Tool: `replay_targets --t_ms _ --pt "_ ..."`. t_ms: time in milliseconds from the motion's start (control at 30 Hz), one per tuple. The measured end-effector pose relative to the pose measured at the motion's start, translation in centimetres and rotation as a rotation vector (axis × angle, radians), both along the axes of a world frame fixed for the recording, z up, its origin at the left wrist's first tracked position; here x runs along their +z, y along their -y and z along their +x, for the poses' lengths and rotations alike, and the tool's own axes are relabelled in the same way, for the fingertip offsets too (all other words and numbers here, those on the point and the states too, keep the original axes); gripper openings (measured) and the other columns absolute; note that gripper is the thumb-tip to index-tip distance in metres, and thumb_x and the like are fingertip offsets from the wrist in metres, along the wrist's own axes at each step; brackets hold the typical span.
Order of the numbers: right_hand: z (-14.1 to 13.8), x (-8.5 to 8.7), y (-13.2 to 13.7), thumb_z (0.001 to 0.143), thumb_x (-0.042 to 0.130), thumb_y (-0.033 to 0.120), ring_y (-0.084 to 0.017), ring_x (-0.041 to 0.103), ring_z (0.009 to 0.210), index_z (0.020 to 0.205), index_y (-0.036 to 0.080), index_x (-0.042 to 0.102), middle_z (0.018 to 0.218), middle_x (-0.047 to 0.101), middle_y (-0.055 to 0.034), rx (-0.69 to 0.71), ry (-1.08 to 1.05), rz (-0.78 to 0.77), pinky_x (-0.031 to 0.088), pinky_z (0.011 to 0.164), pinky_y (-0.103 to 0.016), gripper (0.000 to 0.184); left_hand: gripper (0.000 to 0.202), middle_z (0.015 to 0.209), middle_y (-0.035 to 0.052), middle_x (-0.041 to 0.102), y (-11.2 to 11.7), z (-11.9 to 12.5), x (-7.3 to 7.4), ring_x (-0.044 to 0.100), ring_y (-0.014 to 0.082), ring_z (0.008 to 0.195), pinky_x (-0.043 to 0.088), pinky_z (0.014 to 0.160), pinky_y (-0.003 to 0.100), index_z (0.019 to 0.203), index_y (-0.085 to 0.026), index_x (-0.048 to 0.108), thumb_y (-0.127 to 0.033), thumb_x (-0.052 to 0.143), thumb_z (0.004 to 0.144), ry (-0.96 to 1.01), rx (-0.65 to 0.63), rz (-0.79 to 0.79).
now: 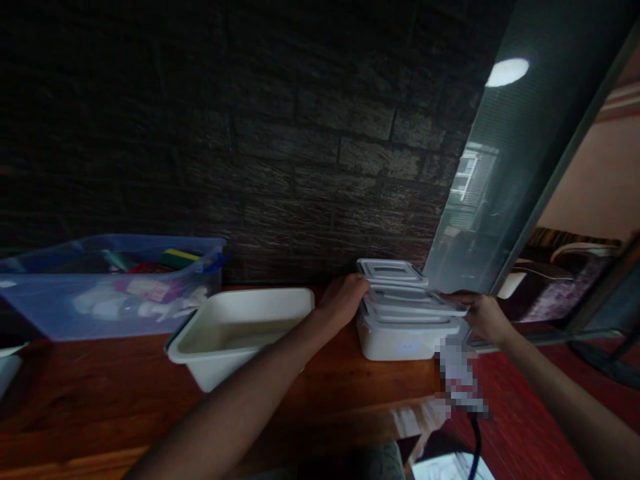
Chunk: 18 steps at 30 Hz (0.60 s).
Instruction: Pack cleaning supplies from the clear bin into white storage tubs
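A white plastic container (400,341) stands at the right end of a wooden table (100,393), with a few white lids (400,293) stacked loosely on top. My left hand (344,300) grips the left edge of the lid stack, fingers curled on it. My right hand (485,317) holds the right edge of the lids, fingers closed around the rim. An empty white tub (235,333) sits just left of my left forearm.
A clear blue-tinted bin (105,283) with coloured items stands at the back left. A dark brick wall (250,133) rises behind the table. A glass panel (500,173) leans at the right. The table's right edge drops to a red floor (525,433).
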State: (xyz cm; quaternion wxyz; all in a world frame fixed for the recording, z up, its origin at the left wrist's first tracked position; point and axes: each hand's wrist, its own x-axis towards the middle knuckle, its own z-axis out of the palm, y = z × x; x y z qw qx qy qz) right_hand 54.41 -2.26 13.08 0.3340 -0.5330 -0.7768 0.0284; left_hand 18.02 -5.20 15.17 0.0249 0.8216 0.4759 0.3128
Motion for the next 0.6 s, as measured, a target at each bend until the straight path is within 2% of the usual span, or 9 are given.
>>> replay_targets --t_ms 100,167,267,300,367,433,500,533,600 --pt "0.5 -0.6 -0.5 0.074 0.056 0.011 -0.032 0.075 0.101 0.097 0.027 0.084 0.111 0.079 -0.0081 0.019 0.059 -0.037 0.056 0.089 -0.040 0.039 0.029 0.090 0.0092 0.076 0.2 -0.6 -0.4 0.071 0.0210 0.088 0.051 0.079 0.027 0.083 -0.016 0.077 -0.006 0.050 0.086 -0.018 -0.029 -0.030" --pt "1.3 -0.5 -0.5 0.076 0.056 0.014 -0.033 0.074 0.104 0.096 0.028 0.083 0.110 0.079 -0.0099 0.007 0.071 -0.020 0.054 0.091 -0.041 0.037 0.033 0.101 0.0092 0.077 0.8 -2.3 0.3 0.071 0.0215 0.097 0.051 0.089 0.029 0.093 -0.017 0.079 -0.004 0.049 0.084 -0.013 -0.025 -0.018" --pt "1.1 0.0 -0.1 0.080 0.057 0.022 -0.034 0.076 0.083 0.104 0.026 0.082 0.106 0.078 -0.0197 -0.069 0.047 0.043 0.053 0.072 -0.045 0.035 0.032 0.113 0.0091 0.076 1.8 -6.9 2.5 0.069 0.0225 0.106 0.049 0.098 0.032 0.109 -0.018 0.076 -0.012 0.052 0.088 0.013 0.039 -0.007" --pt "0.1 0.3 0.1 0.079 0.059 0.026 -0.032 0.075 0.072 0.103 0.028 0.081 0.099 0.079 -0.0188 -0.100 0.044 0.078 0.051 0.063 -0.044 0.033 0.030 0.111 0.0086 0.076 2.1 -8.7 3.3 0.069 0.0219 0.104 0.050 0.095 0.031 0.111 -0.018 0.075 -0.018 0.053 0.091 0.019 0.066 -0.023" --pt "-3.8 1.2 0.9 0.079 0.064 0.033 -0.028 0.075 0.069 0.104 0.030 0.080 0.099 0.079 -0.0159 0.001 0.020 0.074 0.053 0.060 -0.040 0.029 0.029 0.103 0.0087 0.077 2.3 -12.4 4.6 0.071 0.0209 0.095 0.052 0.085 0.028 0.108 -0.015 0.076 -0.026 0.054 0.092 0.011 0.116 -0.097" --pt "-10.2 2.7 2.0 0.082 0.065 0.039 -0.026 0.076 0.076 0.105 0.031 0.079 0.110 0.078 -0.0118 0.217 -0.013 0.062 0.056 0.060 -0.035 0.028 0.027 0.089 0.0073 0.078 2.0 -15.5 5.1 0.071 0.0202 0.083 0.052 0.071 0.026 0.097 -0.015 0.078 -0.032 0.059 0.089 -0.041 0.125 -0.224" --pt "-17.9 4.5 2.9 0.085 0.064 0.036 -0.025 0.075 0.080 0.110 0.029 0.079 0.105 0.079 -0.0082 0.431 0.024 -0.037 0.056 0.063 -0.033 0.030 0.021 0.075 0.0050 0.076 1.5 -17.6 4.7 0.068 0.0192 0.069 0.048 0.060 0.024 0.083 -0.016 0.080 -0.034 0.070 0.080 -0.119 0.094 -0.382" --pt "-21.8 5.2 3.1 0.087 0.062 0.036 -0.024 0.075 0.080 0.107 0.028 0.079 0.099 0.080 -0.0061 0.518 0.054 -0.091 0.056 0.065 -0.032 0.027 0.017 0.068 0.0040 0.075 1.2 -18.3 4.1 0.066 0.0187 0.063 0.046 0.057 0.024 0.075 -0.017 0.080 -0.033 0.076 0.073 -0.159 0.074 -0.457" --pt "-28.8 5.8 2.8 0.088 0.064 0.035 -0.022 0.071 0.073 0.088 0.024 0.079 0.083 0.078 -0.0038 0.652 0.154 -0.224 0.052 0.064 -0.030 0.019 0.014 0.058 0.0031 0.071 1.1 -19.2 2.6 0.062 0.0185 0.054 0.044 0.053 0.025 0.063 -0.018 0.077 -0.029 0.085 0.058 -0.221 0.049 -0.562"
